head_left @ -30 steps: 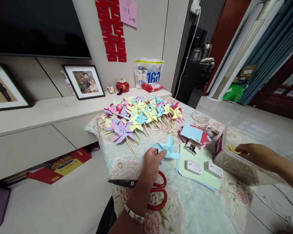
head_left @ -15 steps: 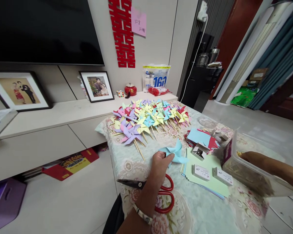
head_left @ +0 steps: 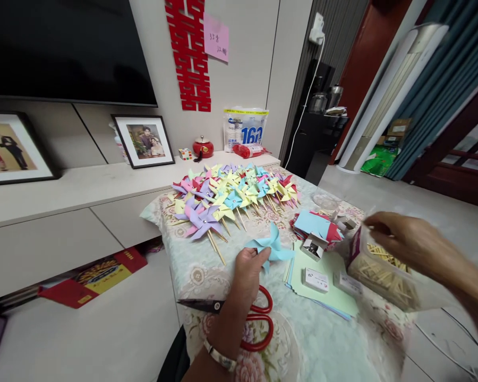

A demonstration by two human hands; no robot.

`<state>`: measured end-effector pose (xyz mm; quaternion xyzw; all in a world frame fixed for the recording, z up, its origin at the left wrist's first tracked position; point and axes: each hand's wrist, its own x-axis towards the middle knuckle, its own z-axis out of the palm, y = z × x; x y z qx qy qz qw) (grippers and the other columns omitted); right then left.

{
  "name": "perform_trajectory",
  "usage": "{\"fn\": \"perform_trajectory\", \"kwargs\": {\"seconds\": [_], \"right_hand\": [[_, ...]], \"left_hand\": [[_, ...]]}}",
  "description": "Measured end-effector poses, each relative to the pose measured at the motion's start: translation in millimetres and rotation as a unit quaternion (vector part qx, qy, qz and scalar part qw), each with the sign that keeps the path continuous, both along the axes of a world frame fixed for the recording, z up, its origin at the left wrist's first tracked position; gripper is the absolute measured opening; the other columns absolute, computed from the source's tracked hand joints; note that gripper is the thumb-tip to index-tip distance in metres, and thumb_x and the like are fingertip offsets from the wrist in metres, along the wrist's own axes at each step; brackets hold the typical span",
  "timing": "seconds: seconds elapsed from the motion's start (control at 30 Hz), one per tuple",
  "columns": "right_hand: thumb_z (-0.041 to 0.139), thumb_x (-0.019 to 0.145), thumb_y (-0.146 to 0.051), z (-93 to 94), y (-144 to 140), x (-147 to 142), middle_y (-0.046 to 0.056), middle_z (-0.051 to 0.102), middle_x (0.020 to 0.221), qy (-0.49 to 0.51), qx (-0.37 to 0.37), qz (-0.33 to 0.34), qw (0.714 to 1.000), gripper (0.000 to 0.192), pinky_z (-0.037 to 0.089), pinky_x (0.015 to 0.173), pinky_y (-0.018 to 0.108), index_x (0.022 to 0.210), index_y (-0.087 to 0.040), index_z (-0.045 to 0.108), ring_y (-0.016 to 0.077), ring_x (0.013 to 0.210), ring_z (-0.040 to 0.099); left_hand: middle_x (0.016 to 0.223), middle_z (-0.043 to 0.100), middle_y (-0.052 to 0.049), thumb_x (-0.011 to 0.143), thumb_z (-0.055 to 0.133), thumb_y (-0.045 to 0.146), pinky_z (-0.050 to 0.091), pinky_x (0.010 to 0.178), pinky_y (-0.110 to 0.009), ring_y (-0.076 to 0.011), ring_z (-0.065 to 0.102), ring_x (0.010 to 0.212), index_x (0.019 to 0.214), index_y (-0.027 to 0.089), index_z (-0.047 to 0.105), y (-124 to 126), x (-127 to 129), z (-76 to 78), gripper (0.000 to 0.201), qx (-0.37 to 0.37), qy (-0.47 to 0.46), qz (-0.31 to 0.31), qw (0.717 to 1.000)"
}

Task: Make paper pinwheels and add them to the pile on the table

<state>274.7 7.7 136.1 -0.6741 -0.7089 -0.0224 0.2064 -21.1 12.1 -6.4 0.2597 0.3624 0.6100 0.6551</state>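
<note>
Lying flat, light-blue folded-paper pinwheel is pinched by left hand; right hand, blurred, grip indeterminate, hovers over clear plastic stick box.

A big red paper sign hangs on the wall; it is the Chinese double-happiness word. Next to it is a pink note with handwriting, maybe "35" on top, but it is too small to be sure. At the back edge of the shelf stands a white and blue bag with big numbers "160". The small boxes have print too tiny to read.
</note>
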Motion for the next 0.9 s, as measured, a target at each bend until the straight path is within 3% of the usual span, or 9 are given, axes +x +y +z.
{"fn": "perform_trajectory", "kwargs": {"seconds": [0.07, 0.17, 0.23, 0.3, 0.5, 0.7, 0.83, 0.9], "right_hand": [[0.06, 0.075, -0.034, -3.0, -1.9, -48.8, 0.004, 0.066, 0.067, 0.206, -0.108, 0.091, 0.968, 0.013, 0.042, 0.056, 0.031, 0.074, -0.022, 0.064, 0.0201, 0.061, 0.059], [0.069, 0.068, -0.032, -27.4, 9.0, -106.8, -0.001, 0.059, 0.061, 0.45, -0.188, 0.125, 0.864, 0.015, 0.042, 0.055, 0.028, 0.07, -0.021, 0.059, 0.0152, 0.056, 0.055], [0.073, 0.063, -0.029, -48.7, 20.3, -131.2, -0.002, 0.059, 0.06, 0.523, -0.209, 0.115, 0.818, 0.017, 0.042, 0.056, 0.027, 0.067, -0.02, 0.059, 0.013, 0.055, 0.054], [0.073, 0.062, -0.028, -67.6, 30.0, -146.8, -0.002, 0.061, 0.059, 0.553, -0.228, 0.123, 0.792, 0.017, 0.042, 0.056, 0.026, 0.069, -0.019, 0.061, 0.0136, 0.056, 0.057], [0.079, 0.06, -0.028, -101.3, 38.0, -166.7, -0.003, 0.061, 0.057, 0.59, -0.227, 0.156, 0.759, 0.02, 0.036, 0.052, 0.023, 0.069, -0.017, 0.065, 0.0099, 0.051, 0.049], [0.087, 0.057, -0.043, -116.7, 36.4, -162.5, -0.002, 0.062, 0.062, 0.614, -0.232, 0.176, 0.734, 0.036, 0.039, 0.055, 0.025, 0.069, -0.017, 0.066, 0.0116, 0.055, 0.05], [0.07, 0.076, -0.064, -113.1, 33.7, -151.1, 0.004, 0.067, 0.073, 0.639, -0.188, 0.147, 0.732, 0.047, 0.045, 0.067, 0.03, 0.079, -0.017, 0.069, 0.0171, 0.067, 0.058], [0.059, 0.081, -0.07, -109.5, 31.7, -146.8, 0.006, 0.068, 0.075, 0.624, -0.185, 0.165, 0.741, 0.054, 0.046, 0.071, 0.032, 0.08, -0.017, 0.069, 0.0196, 0.073, 0.06]], "left_hand": [[0.073, 0.072, -0.002, 0.054, 0.09, 0.033, 0.048, 0.062, -0.025, -0.0129, 0.061, 0.063, 0.08, 0.016, 0.074, -0.2, -3.3, 3.3, 0.035, -0.001, -0.049, -0.006, 0.999], [0.072, 0.071, -0.001, 0.057, 0.091, 0.029, 0.049, 0.064, -0.025, -0.0122, 0.062, 0.064, 0.077, 0.015, 0.072, 0.5, -9.3, 4.9, 0.031, 0.01, -0.112, -0.015, 0.994], [0.076, 0.073, -0.002, 0.06, 0.09, 0.027, 0.051, 0.068, -0.027, -0.0128, 0.063, 0.067, 0.078, 0.016, 0.071, 1.6, -12.9, 4.6, 0.029, 0.019, -0.143, -0.015, 0.989], [0.082, 0.074, -0.003, 0.062, 0.089, 0.026, 0.052, 0.072, -0.028, -0.0141, 0.066, 0.073, 0.079, 0.016, 0.07, 2.3, -15.4, 4.8, 0.027, 0.032, -0.164, -0.014, 0.986], [0.085, 0.075, -0.003, 0.063, 0.086, 0.026, 0.052, 0.084, -0.033, -0.0185, 0.068, 0.084, 0.088, 0.018, 0.072, -2.0, -11.5, 12.5, 0.029, 0.074, -0.118, -0.055, 0.989], [0.089, 0.077, -0.006, 0.063, 0.084, 0.026, 0.048, 0.095, -0.035, -0.0228, 0.069, 0.094, 0.087, 0.018, 0.075, -3.6, -1.0, 11.8, 0.026, 0.089, -0.036, -0.031, 0.995], [0.094, 0.077, -0.006, 0.071, 0.079, 0.025, 0.049, 0.094, -0.036, -0.0219, 0.069, 0.095, 0.089, 0.018, 0.075, -0.5, 0.9, 6.1, 0.02, 0.106, -0.018, -0.006, 0.994], [0.092, 0.077, -0.005, 0.073, 0.077, 0.025, 0.05, 0.092, -0.035, -0.0216, 0.069, 0.095, 0.088, 0.019, 0.075, 1.2, 0.6, 2.4, 0.017, 0.108, 0.007, 0.003, 0.994]]}}
